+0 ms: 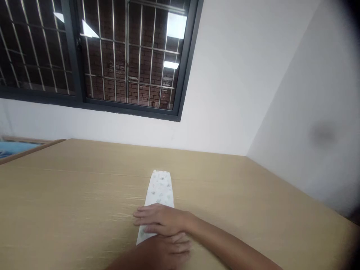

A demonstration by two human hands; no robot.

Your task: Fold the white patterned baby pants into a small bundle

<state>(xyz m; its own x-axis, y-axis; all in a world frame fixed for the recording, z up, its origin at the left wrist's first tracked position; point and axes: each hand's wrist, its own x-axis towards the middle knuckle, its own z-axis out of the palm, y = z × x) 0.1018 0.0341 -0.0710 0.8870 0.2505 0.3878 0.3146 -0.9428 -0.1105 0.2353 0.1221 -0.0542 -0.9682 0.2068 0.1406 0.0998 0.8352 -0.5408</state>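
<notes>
A long, narrow folded white cloth with a faint small print [160, 187] lies on the light wooden table [70, 195], running away from me. My right hand [159, 221] comes in from the right and rests flat across the near part of the cloth, fingers stretched out to the left. Just below it, my left hand [160, 251] lies flat at the bottom edge of the view, fingers pointing right, covering the near end of the cloth. Neither hand grips anything. The cloth's near end is hidden under the hands.
The table meets white walls at the back and at the right [309, 131]. A dark-framed barred window [112, 56] sits above the back wall. At the far left a blue surface with a wooden edge [11, 148] adjoins the table.
</notes>
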